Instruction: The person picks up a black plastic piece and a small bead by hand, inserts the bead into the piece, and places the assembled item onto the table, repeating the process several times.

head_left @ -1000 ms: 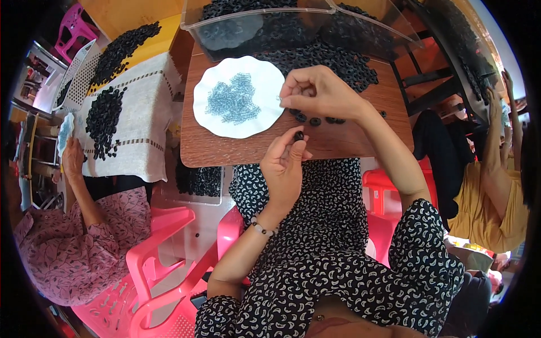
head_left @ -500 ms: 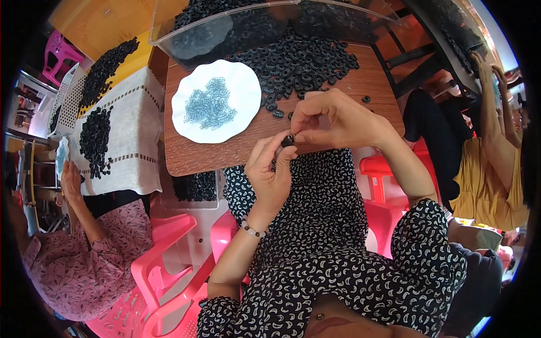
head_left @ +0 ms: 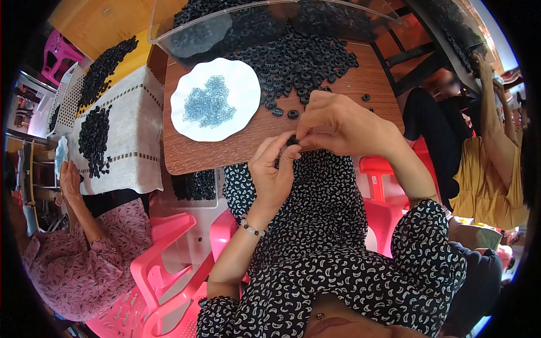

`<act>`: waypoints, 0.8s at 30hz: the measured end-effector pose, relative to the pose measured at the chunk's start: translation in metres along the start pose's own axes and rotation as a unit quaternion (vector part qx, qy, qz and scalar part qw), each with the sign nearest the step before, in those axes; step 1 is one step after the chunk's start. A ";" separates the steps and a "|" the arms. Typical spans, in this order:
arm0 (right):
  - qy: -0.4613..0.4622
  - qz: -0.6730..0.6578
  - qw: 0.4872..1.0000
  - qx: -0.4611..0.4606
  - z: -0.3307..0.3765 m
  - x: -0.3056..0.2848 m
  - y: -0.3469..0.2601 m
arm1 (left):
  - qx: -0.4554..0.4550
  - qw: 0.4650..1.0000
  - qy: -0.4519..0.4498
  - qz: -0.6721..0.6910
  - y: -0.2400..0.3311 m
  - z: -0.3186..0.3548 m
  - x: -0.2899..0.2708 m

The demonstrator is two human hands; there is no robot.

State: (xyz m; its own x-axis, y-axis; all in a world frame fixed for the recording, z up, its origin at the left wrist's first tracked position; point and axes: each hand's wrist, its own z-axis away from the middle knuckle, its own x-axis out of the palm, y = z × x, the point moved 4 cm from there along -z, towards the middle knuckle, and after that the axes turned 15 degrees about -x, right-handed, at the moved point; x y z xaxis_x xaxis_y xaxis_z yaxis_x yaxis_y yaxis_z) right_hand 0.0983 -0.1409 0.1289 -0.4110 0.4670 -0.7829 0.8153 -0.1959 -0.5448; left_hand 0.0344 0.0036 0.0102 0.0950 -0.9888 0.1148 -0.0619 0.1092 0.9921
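My left hand (head_left: 271,173) pinches a small black plastic part (head_left: 292,141) between thumb and fingertips, over the table's near edge. The fingers of my right hand (head_left: 346,125) are pressed together at the same part; whatever they hold is too small or hidden to make out. Left of my hands lies a white scalloped plate (head_left: 247,84) with a pile of tiny clear bluish beads (head_left: 209,104) on it. Beyond my hands spreads a heap of similar black parts (head_left: 310,63), a few lying singly near my right fingers.
A clear plastic bin (head_left: 197,49) of black parts stands at the table's (head_left: 197,160) far side. Another clear box (head_left: 194,188) is below. On the left, a person's hand (head_left: 70,179) is near a cloth-covered table (head_left: 127,135). Another person in yellow (head_left: 486,174) sits right.
My right hand has shifted slightly right and down, its fingers closer over the black part. A loose black part beside it shows more fully now. My left hand has barely moved.
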 end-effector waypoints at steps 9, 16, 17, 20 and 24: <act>0.001 -0.196 0.972 0.130 0.009 0.003 0.019 | 0.005 0.997 -0.077 -0.029 0.002 0.004 0.008; -0.019 -0.226 0.956 0.187 0.012 -0.001 0.039 | -0.025 0.994 -0.100 0.026 0.004 0.004 0.009; 0.001 -0.155 0.975 0.157 0.010 -0.002 0.049 | -0.043 0.994 -0.093 0.033 0.005 0.003 0.008; 0.011 -0.050 0.987 0.155 0.009 -0.001 0.076 | -0.062 0.994 -0.085 0.040 0.004 0.001 0.007; 0.038 0.156 0.985 0.063 0.005 0.011 0.101 | -0.078 0.994 -0.078 0.028 0.005 0.000 0.007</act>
State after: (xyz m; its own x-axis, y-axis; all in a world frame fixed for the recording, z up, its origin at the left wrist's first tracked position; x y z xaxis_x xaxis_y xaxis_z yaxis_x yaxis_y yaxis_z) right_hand 0.1741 -0.1602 0.0638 -0.1132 0.4301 -0.8957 0.8378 -0.4433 -0.3188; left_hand 0.0344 -0.0026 0.0158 -0.0594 -0.9830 0.1736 0.0921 0.1678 0.9815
